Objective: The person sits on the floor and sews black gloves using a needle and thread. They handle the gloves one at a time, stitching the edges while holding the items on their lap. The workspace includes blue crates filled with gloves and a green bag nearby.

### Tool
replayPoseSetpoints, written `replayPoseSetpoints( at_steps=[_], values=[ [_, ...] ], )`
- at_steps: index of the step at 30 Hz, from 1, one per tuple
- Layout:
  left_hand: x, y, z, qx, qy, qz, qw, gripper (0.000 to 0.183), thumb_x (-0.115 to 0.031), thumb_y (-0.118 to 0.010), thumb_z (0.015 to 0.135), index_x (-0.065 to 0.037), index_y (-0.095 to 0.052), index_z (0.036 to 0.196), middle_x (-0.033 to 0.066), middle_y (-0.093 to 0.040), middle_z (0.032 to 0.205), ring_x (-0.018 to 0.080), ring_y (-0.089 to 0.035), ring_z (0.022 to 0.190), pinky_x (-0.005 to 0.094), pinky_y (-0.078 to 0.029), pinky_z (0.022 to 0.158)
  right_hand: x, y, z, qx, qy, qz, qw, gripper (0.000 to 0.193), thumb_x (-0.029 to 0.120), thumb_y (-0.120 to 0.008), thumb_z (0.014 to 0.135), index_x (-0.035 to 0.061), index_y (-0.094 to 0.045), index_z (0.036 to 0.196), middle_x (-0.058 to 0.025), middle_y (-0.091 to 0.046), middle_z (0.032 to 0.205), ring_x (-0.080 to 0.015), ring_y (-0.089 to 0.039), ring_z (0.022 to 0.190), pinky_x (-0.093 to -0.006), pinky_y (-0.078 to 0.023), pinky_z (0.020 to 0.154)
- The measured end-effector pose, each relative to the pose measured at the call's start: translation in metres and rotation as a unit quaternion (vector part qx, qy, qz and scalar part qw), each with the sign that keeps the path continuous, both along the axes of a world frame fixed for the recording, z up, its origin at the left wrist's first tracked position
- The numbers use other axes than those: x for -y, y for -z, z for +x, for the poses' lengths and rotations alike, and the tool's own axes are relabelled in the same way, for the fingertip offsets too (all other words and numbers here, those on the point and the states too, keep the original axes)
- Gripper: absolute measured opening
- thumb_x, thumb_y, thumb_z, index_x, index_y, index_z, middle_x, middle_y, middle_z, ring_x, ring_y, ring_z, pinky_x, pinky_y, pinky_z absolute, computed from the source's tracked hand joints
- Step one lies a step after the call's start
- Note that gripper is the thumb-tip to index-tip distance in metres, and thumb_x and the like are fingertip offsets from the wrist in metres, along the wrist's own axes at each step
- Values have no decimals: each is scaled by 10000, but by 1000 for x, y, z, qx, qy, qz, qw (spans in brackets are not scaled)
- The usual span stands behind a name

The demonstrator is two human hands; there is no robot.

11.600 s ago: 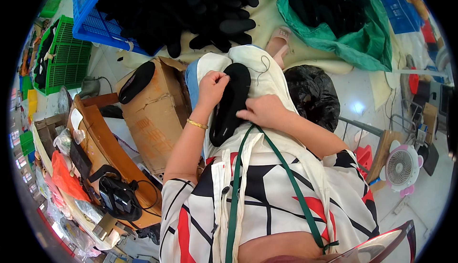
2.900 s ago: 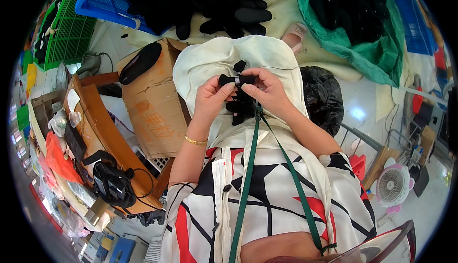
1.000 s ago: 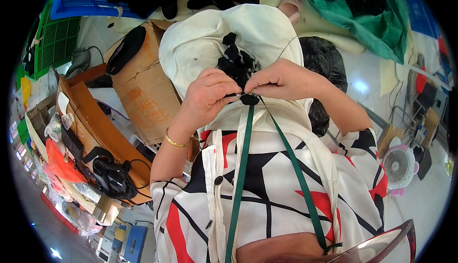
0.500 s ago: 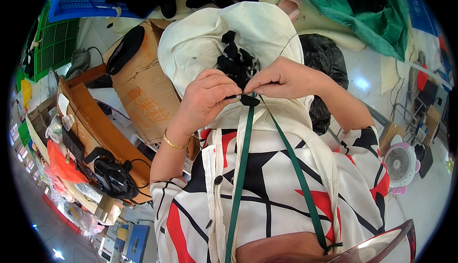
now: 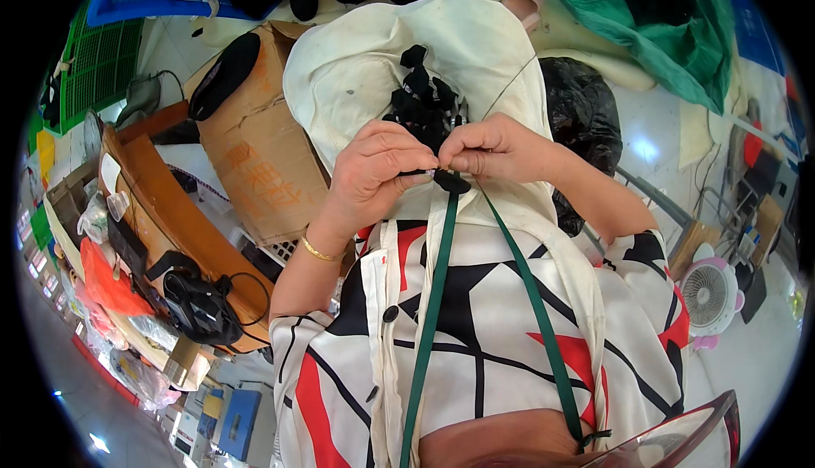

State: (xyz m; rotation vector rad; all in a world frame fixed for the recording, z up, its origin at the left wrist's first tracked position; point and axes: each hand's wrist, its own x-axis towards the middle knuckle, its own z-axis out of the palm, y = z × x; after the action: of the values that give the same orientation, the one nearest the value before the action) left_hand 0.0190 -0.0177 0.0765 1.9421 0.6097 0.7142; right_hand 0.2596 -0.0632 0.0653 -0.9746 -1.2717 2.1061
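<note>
A small black fabric piece (image 5: 452, 182) hangs just below my fingertips. My left hand (image 5: 373, 175) pinches it from the left between thumb and forefinger. Close against it, my right hand (image 5: 499, 152) has thumb and forefinger pressed together; whatever they hold is too small to make out. Behind the fingers, a heap of black fabric pieces (image 5: 424, 94) with pale glints lies on the white cloth (image 5: 340, 69) over my lap. A green cord (image 5: 435, 298) runs down from my neck towards my hands.
A cardboard box (image 5: 259, 154) with a black oval item (image 5: 225, 76) on it stands at left, beside a cluttered wooden table (image 5: 170, 230). To the right are a black plastic bag (image 5: 584, 111) and a white-and-pink fan (image 5: 709, 294). A green sack (image 5: 679, 52) lies far right.
My right fingertips have shifted slightly right. The small black piece has turned a little at my fingertips. The whole view has shifted slightly.
</note>
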Motion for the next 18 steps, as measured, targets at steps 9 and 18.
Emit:
replayPoseSetpoints(
  at_steps=[9, 18],
  values=[
    [3, -2, 1, -10, -18, 22, 1000, 243, -97, -800, 706, -90, -730, 939, 35, -695, 944, 247, -628, 881, 339, -513, 778, 6, -1, -7, 14, 19, -48, 999, 240, 220, -585, 991, 54, -567, 1163, 56, -534, 740, -22, -516, 636, -189, -447, 541],
    [10, 13, 4, -36, -14, -50, 998, 181, -59, -757, 762, -50, -703, 935, 57, -653, 863, 243, -592, 797, 331, -479, 714, -5, -11, -12, 52, 35, -54, 997, 385, 186, -579, 972, 60, -483, 1323, 22, -554, 755, -44, -523, 642, -204, -446, 590]
  ],
)
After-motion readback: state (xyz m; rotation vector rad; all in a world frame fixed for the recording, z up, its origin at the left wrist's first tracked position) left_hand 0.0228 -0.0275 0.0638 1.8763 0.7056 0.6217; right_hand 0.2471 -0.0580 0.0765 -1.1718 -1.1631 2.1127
